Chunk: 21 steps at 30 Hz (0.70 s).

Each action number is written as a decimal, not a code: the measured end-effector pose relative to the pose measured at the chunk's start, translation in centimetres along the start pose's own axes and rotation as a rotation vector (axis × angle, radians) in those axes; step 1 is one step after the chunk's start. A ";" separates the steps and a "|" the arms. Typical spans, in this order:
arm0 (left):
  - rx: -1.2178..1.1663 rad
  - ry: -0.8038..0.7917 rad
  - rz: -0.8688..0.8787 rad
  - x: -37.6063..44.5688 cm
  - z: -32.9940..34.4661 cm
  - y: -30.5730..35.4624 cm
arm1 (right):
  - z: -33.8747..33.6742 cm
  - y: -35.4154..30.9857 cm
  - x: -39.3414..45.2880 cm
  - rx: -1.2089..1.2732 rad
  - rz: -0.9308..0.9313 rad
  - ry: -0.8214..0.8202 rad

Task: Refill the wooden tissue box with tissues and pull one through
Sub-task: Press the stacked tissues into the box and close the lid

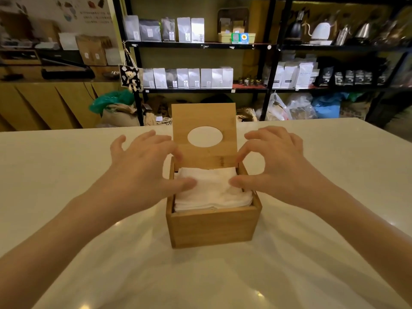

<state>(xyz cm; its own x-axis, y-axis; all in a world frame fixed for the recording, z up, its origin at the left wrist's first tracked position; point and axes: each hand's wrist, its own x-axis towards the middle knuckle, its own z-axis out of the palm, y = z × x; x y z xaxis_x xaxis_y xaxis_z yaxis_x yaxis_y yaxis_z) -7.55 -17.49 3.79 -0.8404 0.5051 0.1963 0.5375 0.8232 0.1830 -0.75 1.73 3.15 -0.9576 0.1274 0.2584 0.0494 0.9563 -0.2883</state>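
Box: the wooden tissue box [213, 228] sits on the white table [66, 175], straight ahead of the person and centred between the two forearms.
Lid: the hinged lid [204, 117] stands upright at the far edge of the box, its oval opening [204, 136] facing the person.
Tissues: a white folded stack [211, 192] fills the box almost to the rim; the top sheet looks a little rumpled.
Left hand: the left hand [142, 166] is spread, thumb tip resting on the left part of the stack, fingers reaching toward the lid's left edge — not pinching anything.
Right hand: the right hand [276, 166] is curled but loose, thumb tip on the right part of the stack, fingertips close by the lid's right edge; whether they touch it I cannot tell.
Key relation: the stack lies directly below and between both thumbs, the opening just beyond it — both hands are about equally near, so either could lift a sheet toward the opening before the lid comes down.
Stage: refill looks done; pull-through not yet done.
Writing: bags on the shelves [200, 44] carry labels, too small and blurred to read.
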 end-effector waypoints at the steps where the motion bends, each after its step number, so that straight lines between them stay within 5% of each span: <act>1: -0.064 -0.002 0.028 -0.1 -0.1 -0.1 | 0.0 0.2 0.0 0.040 -0.006 -0.014; 5: -0.231 0.140 0.250 -0.4 1.0 -0.5 | 1.0 0.6 -0.1 0.103 -0.049 -0.055; 9: -0.122 0.204 0.538 0.2 1.7 -0.6 | 1.6 0.7 0.3 0.069 -0.059 0.035; 21: -0.042 0.202 0.295 -0.2 1.2 -0.8 | 0.5 0.8 0.3 -0.011 -0.153 0.125</act>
<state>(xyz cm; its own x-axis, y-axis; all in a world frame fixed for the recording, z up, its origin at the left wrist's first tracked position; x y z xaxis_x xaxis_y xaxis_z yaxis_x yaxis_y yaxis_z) -7.89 -17.90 2.48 -0.6201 0.6549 0.4320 0.7611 0.6358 0.1285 -1.12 2.38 2.53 -0.9115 0.0110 0.4112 -0.0908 0.9696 -0.2272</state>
